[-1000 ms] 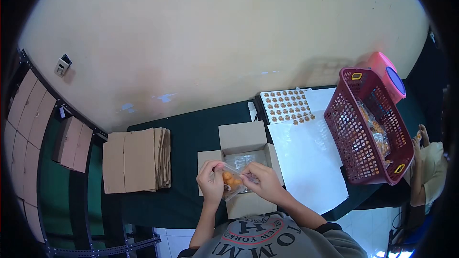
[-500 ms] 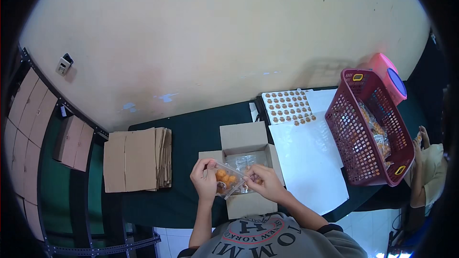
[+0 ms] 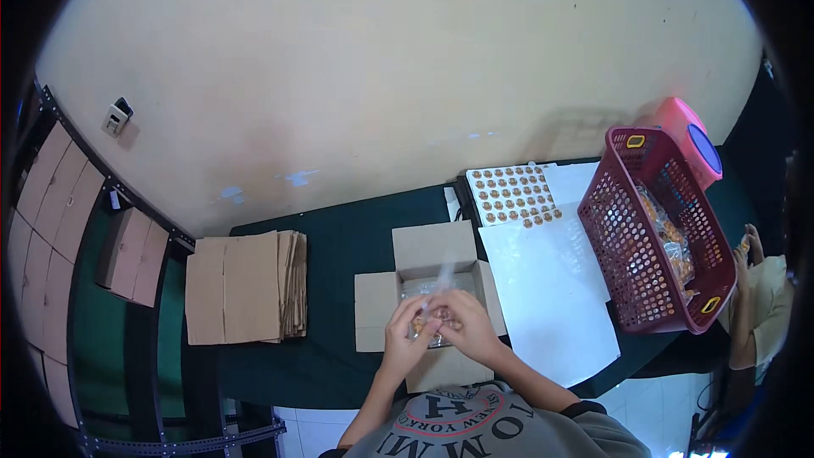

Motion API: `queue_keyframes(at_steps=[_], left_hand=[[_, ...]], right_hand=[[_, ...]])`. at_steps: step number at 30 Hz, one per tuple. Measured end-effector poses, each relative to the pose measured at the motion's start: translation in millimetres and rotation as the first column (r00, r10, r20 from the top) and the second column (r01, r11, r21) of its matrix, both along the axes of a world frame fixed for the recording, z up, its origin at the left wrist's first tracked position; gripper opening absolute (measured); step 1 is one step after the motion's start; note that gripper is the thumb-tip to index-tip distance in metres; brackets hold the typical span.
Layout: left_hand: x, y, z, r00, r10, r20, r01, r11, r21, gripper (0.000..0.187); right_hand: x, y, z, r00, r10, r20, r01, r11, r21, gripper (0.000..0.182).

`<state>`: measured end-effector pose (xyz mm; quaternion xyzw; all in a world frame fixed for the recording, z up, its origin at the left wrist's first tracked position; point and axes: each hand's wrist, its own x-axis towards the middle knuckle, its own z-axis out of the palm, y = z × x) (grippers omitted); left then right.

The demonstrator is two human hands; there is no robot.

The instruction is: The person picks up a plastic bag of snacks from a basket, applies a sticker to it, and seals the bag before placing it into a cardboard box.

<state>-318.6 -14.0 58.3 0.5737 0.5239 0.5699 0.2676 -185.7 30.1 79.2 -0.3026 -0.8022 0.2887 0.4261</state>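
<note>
My left hand (image 3: pixel 405 341) and my right hand (image 3: pixel 468 326) are close together over an open cardboard box (image 3: pixel 434 242). Between them they pinch a clear plastic bag (image 3: pixel 444 275) holding round orange-brown snacks, its upper part sticking up blurred beyond my fingers. Most of that bag is hidden behind my hands. Inside the box lie more clear plastic packs (image 3: pixel 415 287), partly covered. The box's flaps are folded outward on the dark green tabletop.
Flattened cardboard (image 3: pixel 233 288) is stacked at left. A sheet of round stickers (image 3: pixel 513 195) and white sheets (image 3: pixel 551 297) lie right of the box. Beyond stands a maroon basket (image 3: pixel 627 305) with bagged snacks, near a pink container (image 3: pixel 678 123). Another person's arm (image 3: pixel 743 322) is at far right.
My left hand has moved right to meet my right hand, bringing the snack bag over the box. The bag's plastic end now points upward, away from me.
</note>
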Motion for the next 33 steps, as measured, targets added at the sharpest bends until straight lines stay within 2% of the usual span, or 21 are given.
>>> queue_keyframes(at_steps=[2,4,5,6,7,8,9,10,12,13,14,19,22,28,33], left_hand=[[-0.4,0.9,-1.7,0.999,0.021,0.025,-0.022,0.999,0.030,0.019],[-5.1,0.7,2.5,0.983,-0.018,0.182,0.035,0.995,-0.089,0.016],[-6.4,0.7,4.4,0.983,-0.017,0.181,0.033,0.996,-0.088,0.016],[-7.4,0.3,6.1,0.986,0.002,0.166,0.013,0.996,-0.090,0.013],[-8.5,-0.1,7.0,0.988,0.021,0.152,-0.007,0.996,-0.093,0.011],[-9.9,0.1,6.7,0.988,0.022,0.152,-0.008,0.996,-0.094,0.011],[-11.4,0.3,5.8,0.999,-0.002,0.046,0.005,0.998,-0.068,0.010],[-12.6,0.4,5.5,0.998,-0.025,-0.061,0.022,0.999,-0.044,0.009],[-13.4,0.6,6.9,0.997,0.004,-0.072,-0.007,0.999,-0.052,0.007],[-13.7,0.7,8.0,0.996,0.034,-0.082,-0.039,0.998,-0.058,0.005],[-14.6,0.3,9.8,0.996,0.033,-0.082,-0.038,0.998,-0.058,0.005],[-24.6,-0.2,25.3,0.966,0.251,-0.069,-0.247,0.968,0.053,0.004],[-32.5,1.9,25.2,0.950,0.295,-0.099,-0.287,0.954,0.085,0.004],[-37.7,1.7,29.7,0.924,0.374,-0.073,-0.367,0.926,0.091,0.012],[-39.1,4.3,25.8,0.941,0.334,-0.060,-0.326,0.939,0.105,0.017]], right_hand=[[-1.1,-5.1,1.5,0.998,0.010,0.061,-0.011,1.000,0.015,0.020],[-0.2,-8.6,0.2,0.992,0.020,0.121,-0.024,0.999,0.031,0.026],[0.7,-8.7,-1.9,0.995,-0.051,0.091,0.049,0.999,0.017,0.026],[-0.1,-8.8,2.0,0.991,-0.121,0.063,0.121,0.993,0.001,0.026],[0.3,-8.5,9.1,0.991,-0.119,0.063,0.119,0.993,0.001,0.026],[2.1,-7.3,20.2,0.974,-0.199,0.112,0.192,0.979,0.066,0.025],[2.6,-6.0,28.7,0.947,-0.281,0.156,0.261,0.956,0.135,0.023],[4.2,-4.3,28.4,0.947,-0.281,0.156,0.262,0.956,0.134,0.023],[9.2,-1.0,25.1,0.938,-0.106,0.330,0.052,0.985,0.166,0.019],[8.0,-1.6,22.8,0.938,-0.107,0.331,0.054,0.985,0.166,0.019],[4.7,-3.6,20.2,0.947,-0.088,0.310,0.044,0.988,0.145,0.017],[-1.5,-8.2,25.3,0.963,-0.042,0.265,0.016,0.995,0.100,0.016],[-3.5,-8.2,25.8,0.980,-0.014,0.200,-0.006,0.995,0.101,0.015],[-2.9,-9.8,26.2,0.990,0.088,0.114,-0.084,0.996,-0.034,0.014],[2.3,-9.1,21.0,0.987,0.147,0.070,-0.137,0.981,-0.135,0.015]])
